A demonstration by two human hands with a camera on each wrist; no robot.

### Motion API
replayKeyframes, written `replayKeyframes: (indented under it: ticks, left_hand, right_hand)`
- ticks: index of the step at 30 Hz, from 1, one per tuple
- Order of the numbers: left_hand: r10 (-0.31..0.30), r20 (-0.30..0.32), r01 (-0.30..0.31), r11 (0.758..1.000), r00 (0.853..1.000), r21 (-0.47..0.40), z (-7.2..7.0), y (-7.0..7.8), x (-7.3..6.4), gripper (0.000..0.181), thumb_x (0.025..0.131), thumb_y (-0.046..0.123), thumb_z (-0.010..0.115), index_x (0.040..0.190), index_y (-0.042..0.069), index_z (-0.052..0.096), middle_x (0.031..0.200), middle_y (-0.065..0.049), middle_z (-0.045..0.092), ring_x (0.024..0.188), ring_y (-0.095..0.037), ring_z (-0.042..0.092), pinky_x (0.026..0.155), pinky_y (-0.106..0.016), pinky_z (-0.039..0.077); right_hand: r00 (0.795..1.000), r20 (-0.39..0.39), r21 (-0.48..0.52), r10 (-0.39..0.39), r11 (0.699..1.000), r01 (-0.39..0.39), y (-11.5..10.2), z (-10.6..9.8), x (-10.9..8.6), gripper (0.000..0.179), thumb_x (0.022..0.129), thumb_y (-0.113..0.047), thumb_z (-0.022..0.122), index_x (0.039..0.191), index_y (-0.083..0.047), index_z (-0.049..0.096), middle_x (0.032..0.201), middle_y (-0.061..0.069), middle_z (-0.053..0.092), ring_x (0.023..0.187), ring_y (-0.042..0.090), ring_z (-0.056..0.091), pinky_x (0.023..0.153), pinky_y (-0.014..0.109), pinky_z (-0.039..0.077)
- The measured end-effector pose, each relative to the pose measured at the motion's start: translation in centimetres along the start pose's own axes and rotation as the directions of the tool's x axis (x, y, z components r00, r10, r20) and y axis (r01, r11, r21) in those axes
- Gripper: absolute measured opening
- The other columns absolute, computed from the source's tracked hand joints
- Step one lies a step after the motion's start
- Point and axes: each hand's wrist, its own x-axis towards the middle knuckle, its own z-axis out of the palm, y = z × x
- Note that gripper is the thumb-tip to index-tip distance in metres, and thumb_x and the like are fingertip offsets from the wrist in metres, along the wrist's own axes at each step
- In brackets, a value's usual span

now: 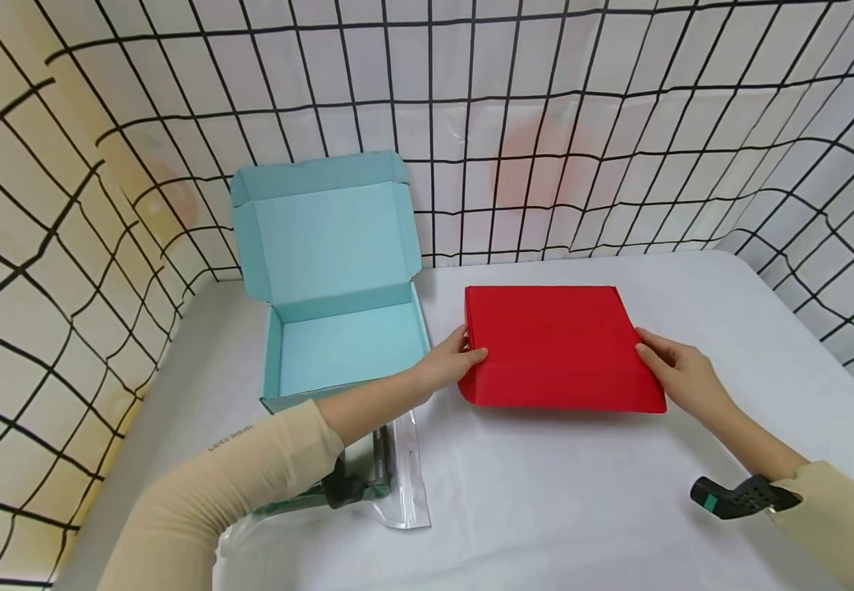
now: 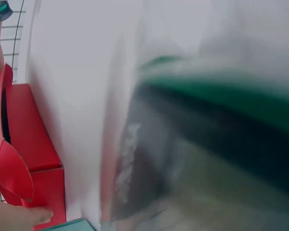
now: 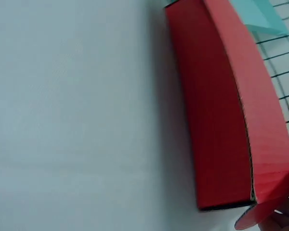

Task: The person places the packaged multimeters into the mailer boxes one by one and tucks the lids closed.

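Note:
A red cardboard box (image 1: 553, 345) lies on the white table, its lid folded over and the lid's front flap sticking out towards me. My left hand (image 1: 451, 361) grips the lid at its left edge, the thumb on the red card. At the opposite edge my right hand (image 1: 681, 377) pinches the lid between thumb and fingers. In the left wrist view a rounded side tab (image 2: 14, 171) hangs outside the red box's front wall (image 2: 31, 127). The right wrist view shows a gap between flap and front wall (image 3: 214, 120). The box's inside is hidden.
Left of the red box stands a light blue box (image 1: 349, 345) with its lid raised. Under my left forearm lies a clear plastic bag (image 1: 408, 484) around a dark green and black item. Black wire grid (image 1: 430, 131) with white cloth behind it borders the table.

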Motion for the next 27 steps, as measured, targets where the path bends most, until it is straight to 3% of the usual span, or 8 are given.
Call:
replayKeyframes:
  ticks: [3,5,8,10,15,19,22,27]
  left_hand:
    - [0.003,-0.017,-0.003,1.000,1.000,-0.019,0.3,-0.2,-0.1,0.066,0.086,0.022,0.060,0.142,0.020,0.025,0.130,-0.008,0.044,0.117,-0.025,0.043,0.083,-0.037,0.051]
    - [0.009,-0.025,-0.009,1.000,1.000,-0.016,0.4,-0.3,-0.2,0.068,0.086,0.021,0.061,0.143,0.020,0.023,0.131,-0.007,0.043,0.118,-0.024,0.043,0.082,-0.037,0.051]
    - [0.015,-0.034,-0.016,1.000,0.999,-0.011,0.6,-0.4,-0.5,0.069,0.085,0.020,0.061,0.143,0.019,0.022,0.131,-0.008,0.042,0.118,-0.025,0.042,0.083,-0.037,0.051]
    - [0.024,-0.043,-0.024,1.000,0.999,0.013,0.7,-0.6,-0.6,0.071,0.086,0.021,0.061,0.144,0.018,0.020,0.132,-0.008,0.041,0.119,-0.025,0.042,0.084,-0.037,0.051]
    - [0.052,-0.050,-0.049,0.996,0.997,0.070,1.1,-1.1,-0.8,0.069,0.088,0.024,0.057,0.145,0.015,0.018,0.135,-0.008,0.040,0.121,-0.025,0.041,0.086,-0.038,0.050]
    - [0.050,-0.056,-0.045,0.995,0.997,0.086,1.3,-1.3,-1.2,0.066,0.089,0.024,0.056,0.144,0.014,0.020,0.135,-0.009,0.041,0.120,-0.025,0.042,0.086,-0.038,0.050]
    - [0.064,-0.045,-0.060,0.993,0.997,0.098,1.3,-1.3,-1.6,0.065,0.090,0.023,0.054,0.145,0.013,0.020,0.136,-0.009,0.040,0.121,-0.026,0.042,0.086,-0.038,0.050]
    - [0.110,0.007,-0.110,0.985,0.994,0.133,1.4,-1.6,-2.6,0.057,0.094,0.021,0.046,0.144,0.009,0.022,0.139,-0.010,0.038,0.122,-0.027,0.041,0.093,-0.041,0.045]
  right_hand:
    - [0.995,-0.050,-0.080,-0.083,0.994,0.079,0.2,0.4,-0.2,0.051,0.097,-0.030,0.040,0.137,0.002,0.035,0.109,0.029,0.058,0.074,0.018,0.050,0.051,0.017,0.042]
    - [0.990,-0.078,-0.122,-0.118,0.987,0.108,0.4,0.7,-0.2,0.050,0.097,-0.028,0.041,0.136,0.002,0.037,0.088,0.023,0.062,0.063,0.013,0.044,0.046,0.019,0.037]
    - [0.983,-0.114,-0.166,-0.147,0.978,0.127,0.5,1.2,-0.2,0.048,0.096,-0.027,0.044,0.134,0.002,0.039,0.062,0.010,0.053,0.054,0.011,0.037,0.043,0.020,0.032]
    - [0.977,-0.138,-0.184,-0.162,0.974,0.135,0.6,1.5,-0.2,0.047,0.095,-0.025,0.045,0.133,0.003,0.040,0.058,0.008,0.051,0.053,0.014,0.040,0.043,0.019,0.032]
    - [0.962,-0.212,-0.190,-0.175,0.972,0.135,0.6,2.1,-0.5,0.045,0.095,-0.022,0.047,0.131,0.004,0.043,0.070,0.019,0.062,0.061,0.028,0.052,0.043,0.018,0.036]
    - [0.958,-0.238,-0.165,-0.159,0.979,0.122,0.6,2.4,-1.2,0.046,0.094,-0.024,0.047,0.131,0.004,0.043,0.099,0.030,0.062,0.081,0.043,0.060,0.056,0.035,0.053]
    - [0.967,-0.219,-0.141,-0.127,0.985,0.097,0.5,2.5,-2.1,0.049,0.095,-0.027,0.044,0.132,0.006,0.040,0.118,0.034,0.050,0.102,0.050,0.052,0.075,0.054,0.048]
    - [0.989,-0.143,-0.116,-0.025,0.993,0.009,0.5,2.7,-3.4,0.057,0.097,-0.033,0.037,0.136,0.008,0.031,0.124,0.037,0.043,0.109,0.053,0.044,0.082,0.062,0.041]
